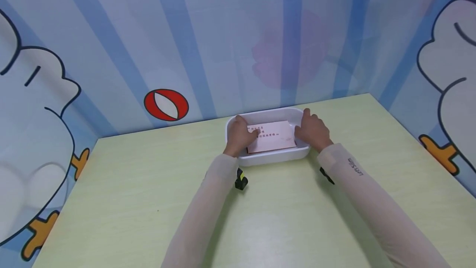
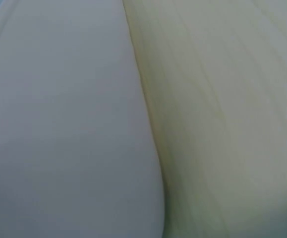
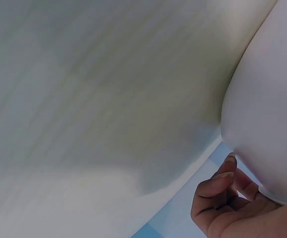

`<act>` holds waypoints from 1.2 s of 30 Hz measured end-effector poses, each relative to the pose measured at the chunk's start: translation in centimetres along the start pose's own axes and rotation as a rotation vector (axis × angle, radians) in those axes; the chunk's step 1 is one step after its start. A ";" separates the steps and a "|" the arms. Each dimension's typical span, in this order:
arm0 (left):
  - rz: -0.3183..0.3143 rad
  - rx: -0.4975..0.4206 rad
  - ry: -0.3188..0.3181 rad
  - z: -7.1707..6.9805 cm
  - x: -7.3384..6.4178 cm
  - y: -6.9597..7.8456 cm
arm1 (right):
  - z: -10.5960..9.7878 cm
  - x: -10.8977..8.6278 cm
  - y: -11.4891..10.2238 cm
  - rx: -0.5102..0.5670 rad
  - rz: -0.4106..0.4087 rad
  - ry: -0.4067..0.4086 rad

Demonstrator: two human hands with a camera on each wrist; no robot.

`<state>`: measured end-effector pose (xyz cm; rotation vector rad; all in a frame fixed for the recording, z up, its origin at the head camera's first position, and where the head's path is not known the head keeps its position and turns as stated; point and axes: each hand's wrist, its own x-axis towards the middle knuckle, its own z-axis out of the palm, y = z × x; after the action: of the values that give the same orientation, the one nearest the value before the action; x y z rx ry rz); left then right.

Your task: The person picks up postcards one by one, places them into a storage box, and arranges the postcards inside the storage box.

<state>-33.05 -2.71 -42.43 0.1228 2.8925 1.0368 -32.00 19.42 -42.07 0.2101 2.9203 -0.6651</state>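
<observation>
A white plastic basin point(image 1: 273, 158) with rounded corners stands near the back of the table, by the wall. Inside it lies a pale pink card point(image 1: 275, 137) printed with lines of red characters. My left hand point(image 1: 239, 135) grips the basin's left end, its thumb over the rim and reaching across the card's edge. At the right end my right hand point(image 1: 313, 130) holds the rim, thumb inside. The right wrist view shows the curled fingers point(image 3: 215, 186) of that hand against the basin's outer wall point(image 3: 267, 109). In the left wrist view the basin's side point(image 2: 74, 129) fills the left half.
The pale yellow-green wooden table point(image 1: 148, 189) spreads in front and to both sides. A blue striped backdrop point(image 1: 230, 32) with cartoon figures rises right behind the basin. A black wrist camera point(image 1: 241, 180) hangs under the left sleeve.
</observation>
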 end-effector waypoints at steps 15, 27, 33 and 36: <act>-0.046 0.010 -0.039 -0.1 -0.3 -0.3 | 0.3 0.0 -0.3 0.003 -0.008 -0.004; -0.065 0.116 -0.005 0.7 -0.3 0.9 | -0.3 0.0 0.0 0.012 -0.013 -0.011; -0.082 0.149 -0.007 0.9 -0.3 1.2 | -0.4 -0.1 0.1 0.011 -0.007 -0.019; -0.082 0.154 -0.009 1.1 -0.2 1.1 | -0.3 -0.1 0.2 0.014 -0.004 -0.020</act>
<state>-32.70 -1.18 -42.51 0.0163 2.9387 0.7981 -31.88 19.71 -41.81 0.1987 2.8989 -0.6848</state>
